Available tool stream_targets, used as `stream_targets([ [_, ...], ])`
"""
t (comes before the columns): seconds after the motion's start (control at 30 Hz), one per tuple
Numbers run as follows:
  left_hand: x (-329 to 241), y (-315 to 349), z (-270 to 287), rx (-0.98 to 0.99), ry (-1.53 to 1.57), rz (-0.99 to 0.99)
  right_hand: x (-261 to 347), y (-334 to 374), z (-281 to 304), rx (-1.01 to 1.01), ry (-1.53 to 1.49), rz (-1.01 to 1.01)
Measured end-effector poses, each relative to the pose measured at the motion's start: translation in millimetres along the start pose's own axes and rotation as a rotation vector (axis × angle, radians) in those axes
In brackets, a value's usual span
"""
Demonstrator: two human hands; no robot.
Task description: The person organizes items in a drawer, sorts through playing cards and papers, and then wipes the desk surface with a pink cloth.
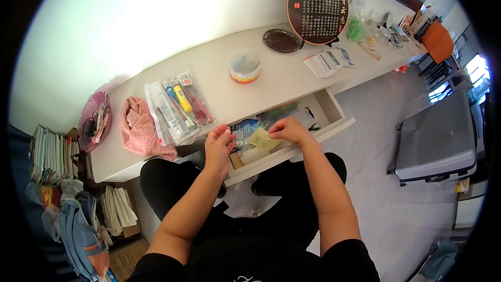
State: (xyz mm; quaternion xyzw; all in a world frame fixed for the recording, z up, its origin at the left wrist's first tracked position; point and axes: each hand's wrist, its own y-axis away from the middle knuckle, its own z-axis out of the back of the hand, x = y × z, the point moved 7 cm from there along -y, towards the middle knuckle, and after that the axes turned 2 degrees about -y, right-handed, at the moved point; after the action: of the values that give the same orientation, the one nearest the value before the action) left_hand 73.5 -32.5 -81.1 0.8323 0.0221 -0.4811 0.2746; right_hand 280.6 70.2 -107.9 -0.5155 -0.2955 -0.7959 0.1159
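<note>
My right hand (289, 130) pinches a small yellow paper note (262, 140) by its right edge, above the open drawer (324, 108). My left hand (218, 145) is raised over the drawer's left end, its fingers loosely bent and apart, with nothing seen in it. Beneath the note lie a blue-and-white packet (245, 127) and clear plastic items that I cannot make out. A plastic bag with a green edge (284, 110) lies farther back in the drawer. Small dark objects (314, 126) are near its right side.
On the long cabinet top stand a round clear tub (244, 66), a pouch of pens and glue (183, 102), a pink cloth (139, 125), card stacks (327, 62) and a round plaque (317, 9). A grey suitcase (436, 138) is at right; a backpack (78, 232) sits lower left.
</note>
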Motion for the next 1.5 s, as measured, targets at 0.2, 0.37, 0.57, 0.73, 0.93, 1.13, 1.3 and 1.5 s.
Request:
stream_targets([
  [0.2, 6, 6, -4, 0.028, -0.113, -0.064, 39, -6, -47, 0.281, 0.291, 0.088],
  [0.37, 9, 5, -2, 0.054, -0.185, -0.073, 33, -7, -64, 0.312, 0.543, 0.021],
  [0.57, 6, 6, 2, 0.054, -0.198, -0.063, 37, -3, -51, 0.155, 0.798, -0.009],
  [0.73, -27, 15, 12, -0.016, -0.092, -0.223, 97, -5, -54, -0.212, 0.271, 0.233],
  [0.93, -160, 42, 60, -0.599, -0.764, -1.068, 166, -6, -121, -0.375, 0.45, 0.645],
  [1.13, -156, -37, 136, -0.396, -0.957, -0.71, 190, -6, -181, -0.297, 0.681, 0.637],
  [1.3, -118, -32, 98, -0.056, -0.244, -0.259, 143, -24, -128, -0.534, 0.067, 0.429],
  [1.5, -52, 34, 7, 0.201, 0.03, 0.097, 85, 17, -130, -0.284, -1.347, -0.108],
])
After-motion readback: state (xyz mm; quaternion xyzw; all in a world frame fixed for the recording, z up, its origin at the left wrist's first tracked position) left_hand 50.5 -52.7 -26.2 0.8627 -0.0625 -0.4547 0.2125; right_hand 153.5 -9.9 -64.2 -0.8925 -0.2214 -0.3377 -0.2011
